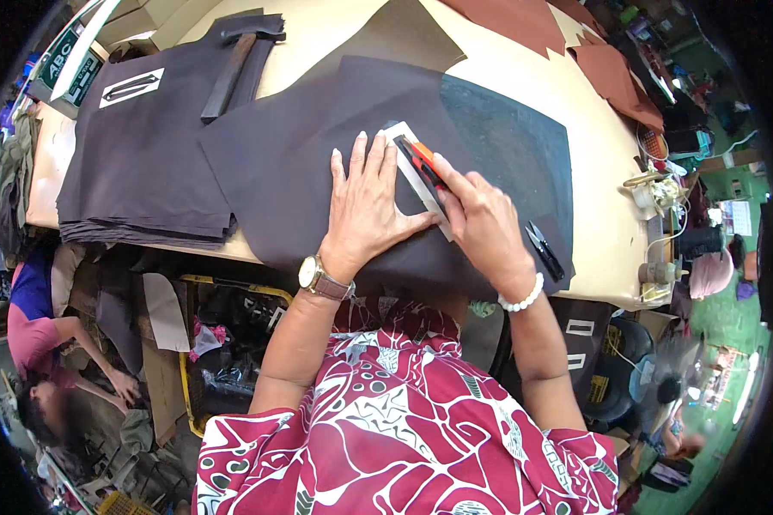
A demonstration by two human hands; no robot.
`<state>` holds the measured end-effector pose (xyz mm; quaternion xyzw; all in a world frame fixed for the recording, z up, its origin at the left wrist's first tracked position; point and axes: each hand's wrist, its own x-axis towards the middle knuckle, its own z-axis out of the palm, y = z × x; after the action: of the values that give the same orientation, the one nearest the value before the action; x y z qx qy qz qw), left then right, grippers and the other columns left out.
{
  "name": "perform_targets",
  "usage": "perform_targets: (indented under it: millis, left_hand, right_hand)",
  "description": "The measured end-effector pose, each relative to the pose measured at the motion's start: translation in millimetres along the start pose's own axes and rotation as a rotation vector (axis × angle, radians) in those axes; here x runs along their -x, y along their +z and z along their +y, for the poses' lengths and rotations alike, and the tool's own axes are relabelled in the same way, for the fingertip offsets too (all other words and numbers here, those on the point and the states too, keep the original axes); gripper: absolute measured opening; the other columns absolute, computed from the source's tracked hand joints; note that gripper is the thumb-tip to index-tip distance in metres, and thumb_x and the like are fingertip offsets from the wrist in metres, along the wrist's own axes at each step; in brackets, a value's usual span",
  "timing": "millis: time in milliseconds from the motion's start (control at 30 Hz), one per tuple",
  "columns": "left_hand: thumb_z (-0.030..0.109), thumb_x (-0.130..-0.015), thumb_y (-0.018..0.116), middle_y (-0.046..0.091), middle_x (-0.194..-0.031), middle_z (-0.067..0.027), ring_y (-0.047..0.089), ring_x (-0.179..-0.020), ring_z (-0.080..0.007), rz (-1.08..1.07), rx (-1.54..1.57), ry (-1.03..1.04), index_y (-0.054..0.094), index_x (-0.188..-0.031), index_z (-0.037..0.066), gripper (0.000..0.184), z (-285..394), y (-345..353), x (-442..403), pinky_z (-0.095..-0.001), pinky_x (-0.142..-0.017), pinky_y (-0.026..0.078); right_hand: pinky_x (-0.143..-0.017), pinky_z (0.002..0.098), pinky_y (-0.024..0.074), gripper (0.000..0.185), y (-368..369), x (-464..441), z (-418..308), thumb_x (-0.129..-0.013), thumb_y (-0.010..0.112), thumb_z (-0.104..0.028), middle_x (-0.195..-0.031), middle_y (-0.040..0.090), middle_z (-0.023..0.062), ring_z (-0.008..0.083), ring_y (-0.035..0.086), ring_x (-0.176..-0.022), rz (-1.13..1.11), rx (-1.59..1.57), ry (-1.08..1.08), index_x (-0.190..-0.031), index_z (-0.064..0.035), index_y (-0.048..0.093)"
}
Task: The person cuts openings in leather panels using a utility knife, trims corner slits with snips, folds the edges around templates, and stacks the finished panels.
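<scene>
A dark brown sheet of leather-like material [292, 146] lies over a dark cutting mat [520, 142] on the table. On the sheet rests a narrow white strip template [414, 177]. My left hand [361, 206] lies flat with fingers spread, its fingertips and thumb by the template's left edge. Wrapped around an orange and black utility knife [423, 157], my right hand [483, 219] holds it over the template; the blade tip is too small to make out. Small black thread snips [544, 251] lie on the mat's lower right, right of my right wrist.
A stack of dark sheets [142, 176] fills the table's left side, with a white slotted card [131, 87] on it. A hammer [230, 75] lies nearby. Reddish-brown pieces [614, 81] lie at the far right. Another person's hands [124, 386] are at lower left.
</scene>
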<state>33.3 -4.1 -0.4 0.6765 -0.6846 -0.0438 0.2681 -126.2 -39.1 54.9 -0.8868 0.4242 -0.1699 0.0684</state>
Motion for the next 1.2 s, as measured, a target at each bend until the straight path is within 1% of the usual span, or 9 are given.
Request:
perform_targets:
  millis: [133,167,267,300,500,700,800,1000,1200]
  left_hand:
    - [0.064,-0.061,0.068,0.035,-0.14,-0.0192,0.026,-0.133,-0.0337,0.009,0.023,0.002,0.039,-0.131,-0.007,0.104,3.2,0.3,0.0,-0.0559,-0.106,0.017]
    - [0.064,-0.061,0.068,0.035,-0.14,-0.0191,0.026,-0.133,-0.0336,0.014,0.031,-0.001,0.039,-0.131,-0.007,0.104,3.6,-0.1,0.2,-0.0557,-0.106,0.018]
    - [0.063,-0.061,0.069,0.034,-0.14,-0.019,0.027,-0.133,-0.0336,0.007,0.037,-0.001,0.039,-0.131,-0.007,0.103,4.1,-1.3,0.2,-0.0554,-0.107,0.017]
    - [0.063,-0.061,0.069,0.034,-0.14,-0.019,0.027,-0.133,-0.0335,0.01,0.037,0.0,0.039,-0.131,-0.007,0.103,3.8,-1.1,0.1,-0.0553,-0.107,0.017]
    - [0.063,-0.062,0.069,0.034,-0.14,-0.0192,0.026,-0.133,-0.0335,0.005,0.04,-0.003,0.039,-0.131,-0.007,0.103,1.9,-0.1,0.6,-0.0545,-0.107,0.016]
    - [0.063,-0.062,0.069,0.033,-0.141,-0.0195,0.025,-0.134,-0.0335,0.008,0.051,-0.006,0.039,-0.131,-0.007,0.102,1.2,1.6,0.8,-0.054,-0.108,0.015]
    - [0.064,-0.062,0.068,0.033,-0.141,-0.0199,0.025,-0.134,-0.0336,0.008,0.048,-0.006,0.039,-0.131,-0.007,0.103,2.4,2.5,0.8,-0.0539,-0.108,0.015]
    - [0.068,-0.063,0.065,0.033,-0.141,-0.0205,0.025,-0.134,-0.0339,0.004,0.022,-0.006,0.038,-0.132,-0.007,0.105,2.1,4.3,0.8,-0.0538,-0.108,0.015]
    - [0.069,-0.062,0.064,0.033,-0.141,-0.0206,0.025,-0.134,-0.034,-0.004,-0.017,0.001,0.038,-0.132,-0.006,0.106,2.3,5.7,0.0,-0.0537,-0.108,0.015]
  right_hand:
    - [-0.06,0.0407,0.0521,0.049,-33.0,-24.3,-15.5,-0.078,0.06,-0.007,-0.08,0.062,0.0164,0.0333,0.064,-0.07,-0.201,0.228,-0.066,-0.125,-0.0126,0.052]
    - [-0.061,0.0389,0.0531,0.048,-37.0,-30.4,-17.9,-0.077,0.06,-0.008,-0.078,0.064,0.0159,0.0306,0.066,-0.071,-0.229,0.267,-0.095,-0.124,-0.0114,0.054]
    - [-0.061,0.0374,0.0537,0.044,-43.0,-43.1,-18.0,-0.078,0.057,-0.007,-0.074,0.065,0.0149,0.0296,0.066,-0.069,-0.285,0.285,-0.138,-0.122,-0.012,0.056]
    - [-0.06,0.0366,0.0541,0.043,-43.5,-46.0,-16.5,-0.078,0.056,-0.005,-0.071,0.065,0.0148,0.0283,0.067,-0.067,-0.278,0.297,-0.175,-0.12,-0.0126,0.059]
    - [-0.059,0.0379,0.0534,0.043,-53.4,-41.9,-16.7,-0.078,0.053,-0.005,-0.071,0.065,0.0152,0.029,0.066,-0.066,-0.36,0.272,-0.129,-0.12,-0.0129,0.059]
    - [-0.061,0.0394,0.0526,0.042,-57.3,-30.6,-19.8,-0.079,0.052,-0.005,-0.071,0.065,0.0157,0.0309,0.065,-0.067,-0.344,0.244,-0.104,-0.12,-0.0127,0.059]
    - [-0.061,0.0396,0.0523,0.041,-61.8,-24.7,-19.9,-0.08,0.052,-0.007,-0.071,0.064,0.016,0.0304,0.065,-0.066,-0.357,0.243,-0.088,-0.12,-0.013,0.059]
    - [-0.057,0.0393,0.0512,0.043,-72.3,-4.8,-18.9,-0.08,0.053,-0.007,-0.072,0.063,0.0164,0.0309,0.064,-0.065,-0.398,0.27,-0.074,-0.122,-0.0115,0.056]
    - [-0.053,0.0374,0.0497,0.046,-79.8,29.2,-15.6,-0.078,0.053,-0.003,-0.07,0.061,0.0141,0.0286,0.063,-0.061,-0.349,0.302,-0.094,-0.124,-0.0091,0.054]
